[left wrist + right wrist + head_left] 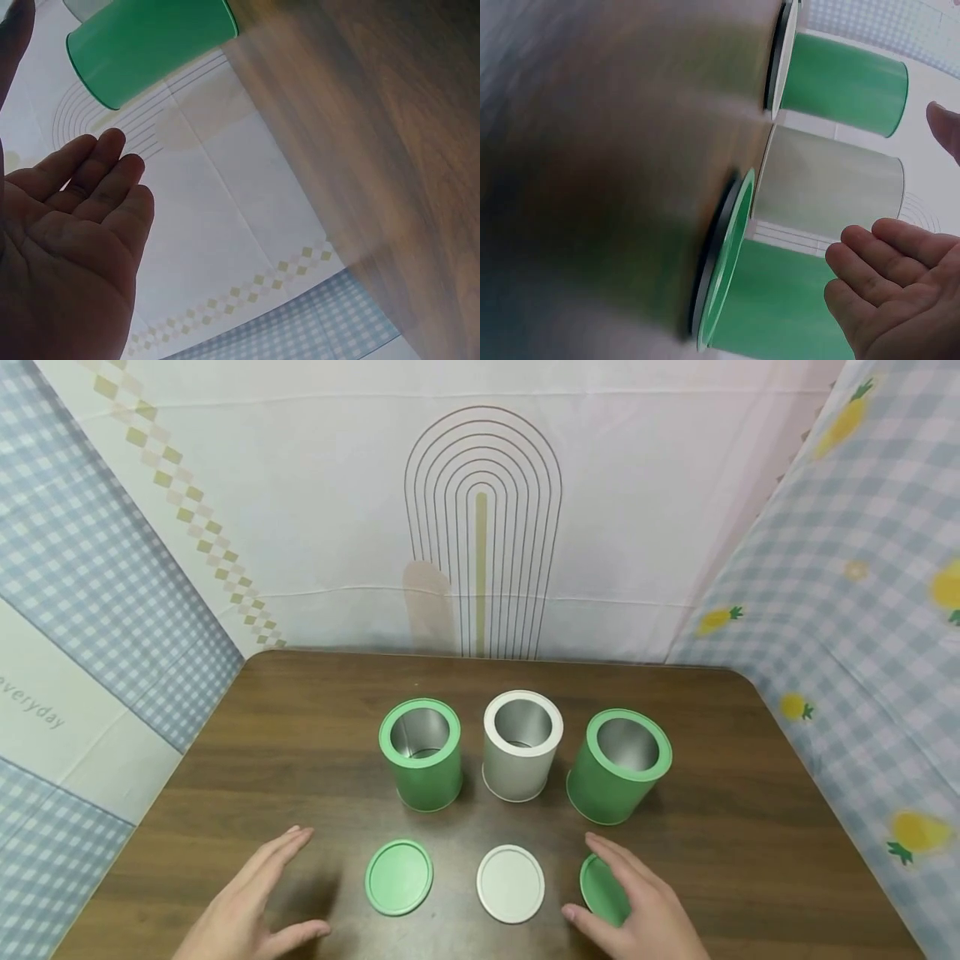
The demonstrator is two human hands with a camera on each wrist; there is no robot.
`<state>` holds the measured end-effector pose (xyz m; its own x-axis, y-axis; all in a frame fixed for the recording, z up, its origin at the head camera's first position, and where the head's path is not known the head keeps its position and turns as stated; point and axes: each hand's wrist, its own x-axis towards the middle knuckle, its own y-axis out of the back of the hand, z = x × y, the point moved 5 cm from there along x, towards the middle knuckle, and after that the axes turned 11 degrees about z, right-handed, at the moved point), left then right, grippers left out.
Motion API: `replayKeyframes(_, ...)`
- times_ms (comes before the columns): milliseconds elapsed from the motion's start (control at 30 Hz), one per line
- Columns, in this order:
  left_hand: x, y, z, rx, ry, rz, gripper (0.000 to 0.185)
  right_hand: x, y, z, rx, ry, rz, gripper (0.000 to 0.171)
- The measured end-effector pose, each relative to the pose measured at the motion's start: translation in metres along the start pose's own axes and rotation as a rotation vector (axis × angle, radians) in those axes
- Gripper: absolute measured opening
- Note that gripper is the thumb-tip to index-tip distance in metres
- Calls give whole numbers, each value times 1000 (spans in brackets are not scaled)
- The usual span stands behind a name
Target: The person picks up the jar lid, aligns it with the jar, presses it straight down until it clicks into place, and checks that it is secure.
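Only readable text: "everyday" in grey lowercase on the white band of the checked cloth panel (45, 710), left of the table, head view. The first letter sits at the frame edge, so the word may be cut off. Tins, lids and table carry no legible print. Both wrist views show no text.
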<state>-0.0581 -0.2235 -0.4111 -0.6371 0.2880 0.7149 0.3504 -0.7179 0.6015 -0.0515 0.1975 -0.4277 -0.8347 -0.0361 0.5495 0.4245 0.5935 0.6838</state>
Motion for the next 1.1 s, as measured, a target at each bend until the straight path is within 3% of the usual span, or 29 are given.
replayKeyframes(800, -7, -4, 0, -8, 6, -11, 90, 4, -24, -24, 92, 62, -22, 81)
replayKeyframes(1100, -8, -7, 1, -27, 4, -15, 90, 4, -41, -36, 136, 81, -72, 79)
